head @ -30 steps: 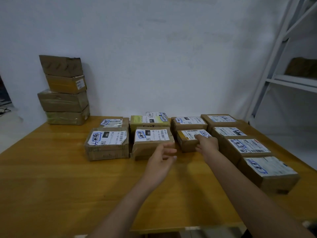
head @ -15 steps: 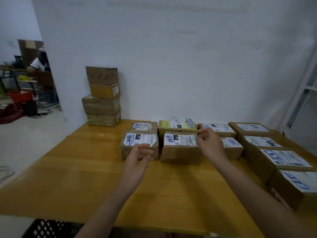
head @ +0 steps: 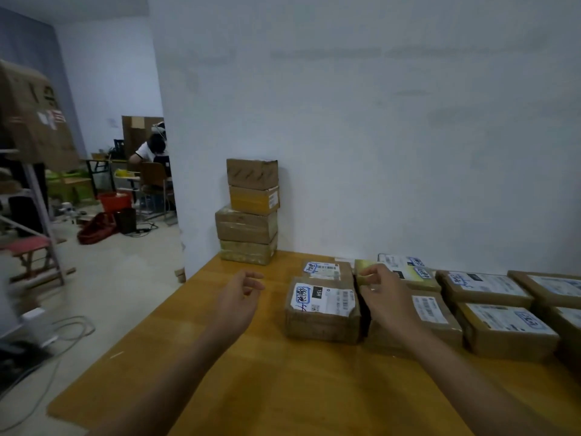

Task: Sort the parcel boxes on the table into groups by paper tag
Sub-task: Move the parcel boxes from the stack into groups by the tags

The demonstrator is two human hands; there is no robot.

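The yellow box point(head: 412, 275) lies just beyond our right grip point(head: 388, 302), fingers loosely curled, hold unclear; our left grip point(head: 237, 298) hangs open, empty.

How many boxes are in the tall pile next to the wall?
4: bottom box on the table, wide box on it, yellow-taped box above, top box last. Any behind would be hidden.

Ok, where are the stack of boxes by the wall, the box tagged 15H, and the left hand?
stack of boxes point(head: 246, 226), head view, front of its third box down.
box tagged 15H point(head: 323, 299), head view, white tag on its top.
left hand point(head: 236, 298), head view, middle of the hand.
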